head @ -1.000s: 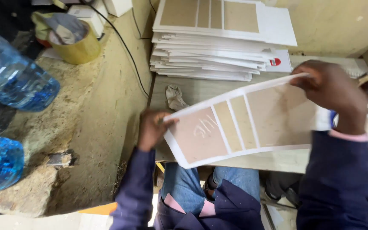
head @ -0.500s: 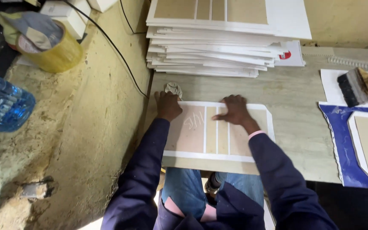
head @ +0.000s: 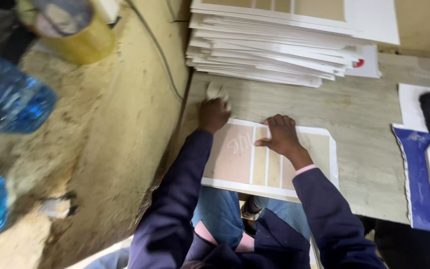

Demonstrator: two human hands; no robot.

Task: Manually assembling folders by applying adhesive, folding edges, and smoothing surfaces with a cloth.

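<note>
Both hands press a white sheet with tan panels flat on the tabletop.

The sheet [head: 255, 162] lies at the near edge of the grey tabletop [head: 369, 149], its near margin overhanging the person's lap. The right hand [head: 280, 135] rests palm down on the sheet's upper middle, fingers [head: 276, 121] close together, curled at the sheet's far edge. The left hand [head: 213, 113] sits at the sheet's far left corner, closed around a crumpled white cloth [head: 217, 91], touching the sheet's corner. A stack of similar sheets [head: 274, 55] lies well beyond on the tabletop.
</note>
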